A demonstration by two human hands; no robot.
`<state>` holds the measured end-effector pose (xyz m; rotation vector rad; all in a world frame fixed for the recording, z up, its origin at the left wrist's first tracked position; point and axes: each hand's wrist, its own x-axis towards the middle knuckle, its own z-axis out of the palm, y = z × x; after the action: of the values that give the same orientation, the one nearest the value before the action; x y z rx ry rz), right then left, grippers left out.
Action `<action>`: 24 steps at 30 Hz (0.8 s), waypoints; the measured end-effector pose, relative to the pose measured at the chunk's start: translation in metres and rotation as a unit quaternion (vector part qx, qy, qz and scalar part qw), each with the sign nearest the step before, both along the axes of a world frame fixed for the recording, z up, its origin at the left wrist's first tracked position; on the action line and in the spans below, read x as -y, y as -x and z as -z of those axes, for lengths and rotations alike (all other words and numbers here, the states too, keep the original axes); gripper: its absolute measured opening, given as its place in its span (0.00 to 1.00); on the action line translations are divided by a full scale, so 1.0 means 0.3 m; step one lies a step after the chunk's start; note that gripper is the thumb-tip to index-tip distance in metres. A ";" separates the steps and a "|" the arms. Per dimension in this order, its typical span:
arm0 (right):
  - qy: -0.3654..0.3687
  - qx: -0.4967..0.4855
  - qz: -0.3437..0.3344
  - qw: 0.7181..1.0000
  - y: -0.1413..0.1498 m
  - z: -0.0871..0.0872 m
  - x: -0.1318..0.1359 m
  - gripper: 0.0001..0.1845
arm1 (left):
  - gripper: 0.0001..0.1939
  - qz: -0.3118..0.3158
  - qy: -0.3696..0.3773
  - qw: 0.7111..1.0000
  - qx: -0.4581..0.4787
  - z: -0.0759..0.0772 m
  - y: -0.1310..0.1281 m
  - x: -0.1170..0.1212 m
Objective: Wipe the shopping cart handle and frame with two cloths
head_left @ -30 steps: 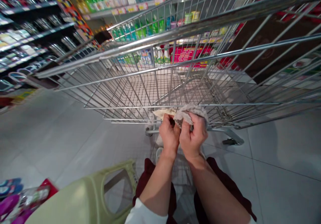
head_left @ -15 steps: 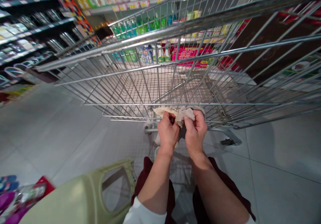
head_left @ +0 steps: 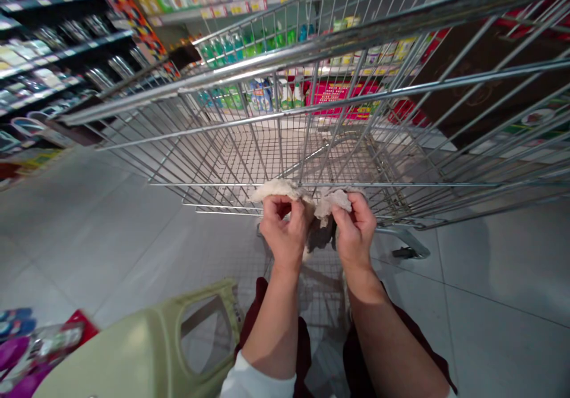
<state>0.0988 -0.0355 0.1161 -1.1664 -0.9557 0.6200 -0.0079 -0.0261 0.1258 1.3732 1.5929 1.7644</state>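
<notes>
My left hand [head_left: 284,230] and my right hand [head_left: 354,230] both pinch a crumpled cream-coloured cloth [head_left: 332,203], held just above the near end of a wire shopping cart [head_left: 285,59]. The cloth is stretched between my hands, with one fold rising over my left fingers and a darker part hanging between my wrists. Its full shape is hidden by the folds and my fingers. The cart's wire basket lies beyond my hands, and nothing shows inside it.
A pale green plastic stool [head_left: 133,350] stands at the lower left beside colourful packaged goods [head_left: 35,347]. Store shelves of bottles [head_left: 231,6] and packaged goods [head_left: 53,47] line the far side. A grey tiled floor [head_left: 503,279] surrounds the cart. A dark red garment [head_left: 262,303] hangs below my arms.
My hands have moved apart, the left one going left, and the cloth is spread wider between them. A fold of it now rises higher over my left hand.
</notes>
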 end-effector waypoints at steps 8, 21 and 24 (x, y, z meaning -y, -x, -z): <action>0.019 -0.001 -0.003 1.000 0.012 0.006 -0.003 0.09 | 0.13 0.047 0.114 0.990 -0.062 0.043 0.006 -0.027; 0.089 -0.008 0.062 0.994 0.045 0.073 -0.022 0.15 | 0.10 0.073 0.175 0.978 -0.083 0.054 0.023 -0.021; 0.076 -0.034 0.096 0.992 0.028 0.073 -0.019 0.16 | 0.09 0.093 0.178 0.977 -0.076 0.045 0.011 -0.003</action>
<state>0.0905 -0.0298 0.0941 -1.3464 -0.7378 0.5803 -0.0112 -0.0251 0.1123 1.4485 1.6958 1.2216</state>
